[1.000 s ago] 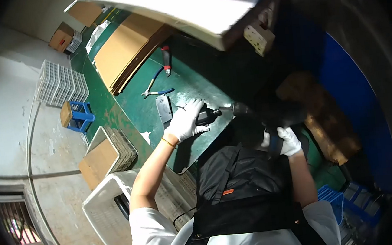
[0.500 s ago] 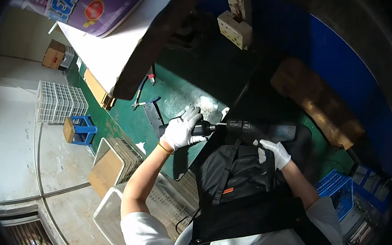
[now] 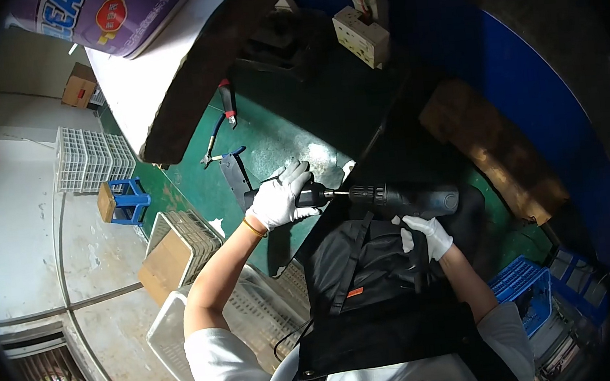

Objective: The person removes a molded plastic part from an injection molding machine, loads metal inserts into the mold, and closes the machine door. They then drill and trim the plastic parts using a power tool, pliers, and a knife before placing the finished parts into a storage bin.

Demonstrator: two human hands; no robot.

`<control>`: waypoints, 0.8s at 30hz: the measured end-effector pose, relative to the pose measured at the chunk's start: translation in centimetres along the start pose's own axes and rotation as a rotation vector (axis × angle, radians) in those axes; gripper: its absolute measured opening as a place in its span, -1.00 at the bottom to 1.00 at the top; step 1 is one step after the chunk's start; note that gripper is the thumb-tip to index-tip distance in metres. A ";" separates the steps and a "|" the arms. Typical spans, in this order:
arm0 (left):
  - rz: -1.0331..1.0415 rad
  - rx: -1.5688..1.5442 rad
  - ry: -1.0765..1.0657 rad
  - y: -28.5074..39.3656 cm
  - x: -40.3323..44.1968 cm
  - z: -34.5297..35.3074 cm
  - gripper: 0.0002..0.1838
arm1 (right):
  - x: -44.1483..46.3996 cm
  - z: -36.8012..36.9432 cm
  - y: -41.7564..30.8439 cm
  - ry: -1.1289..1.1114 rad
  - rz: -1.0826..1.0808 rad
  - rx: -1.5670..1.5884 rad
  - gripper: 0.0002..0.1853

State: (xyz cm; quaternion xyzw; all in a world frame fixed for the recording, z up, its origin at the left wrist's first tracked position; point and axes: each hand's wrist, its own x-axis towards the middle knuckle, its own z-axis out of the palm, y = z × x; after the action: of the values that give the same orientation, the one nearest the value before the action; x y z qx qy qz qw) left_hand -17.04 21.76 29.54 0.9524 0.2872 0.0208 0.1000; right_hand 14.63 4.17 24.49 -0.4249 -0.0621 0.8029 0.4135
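My left hand (image 3: 277,201), in a white glove, is wrapped around a black cylindrical part (image 3: 311,195), whose other end sticks out past the wrist side. My right hand (image 3: 431,237), also gloved, grips the dark handle of a power drill (image 3: 422,200) held above my lap. The drill's chuck (image 3: 368,195) points left at the black part, and a thin metal bit (image 3: 339,193) spans the gap between them. Whether the bit is seated in the part, I cannot tell. Beyond my left hand lie a dark flat plate (image 3: 234,181), blue-handled pliers (image 3: 224,156) and a red-and-black handled tool (image 3: 228,103).
A white-topped table (image 3: 143,81) with a purple container (image 3: 119,18) juts in at upper left. White crates (image 3: 93,160), a blue stool (image 3: 129,201) and a pale bin (image 3: 187,248) stand left. At right are a cardboard piece (image 3: 494,152) and a blue basket (image 3: 527,287).
The black part and drill chuck are slightly farther apart, with more of the bit showing. My view has shifted a little, uncovering more of the red-handled tool. Both hands keep their grips.
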 end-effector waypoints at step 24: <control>0.055 -0.006 -0.051 0.1 0.8 0.0 -0.13 | 3.3 -3.9 0.0 -0.223 -0.043 -0.160 -0.75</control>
State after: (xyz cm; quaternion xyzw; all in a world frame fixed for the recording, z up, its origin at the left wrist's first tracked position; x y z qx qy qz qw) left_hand -16.32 22.12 29.54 0.9599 0.2582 0.0004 0.1095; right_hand 16.50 5.54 19.95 -0.3634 -0.1807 0.8285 0.3858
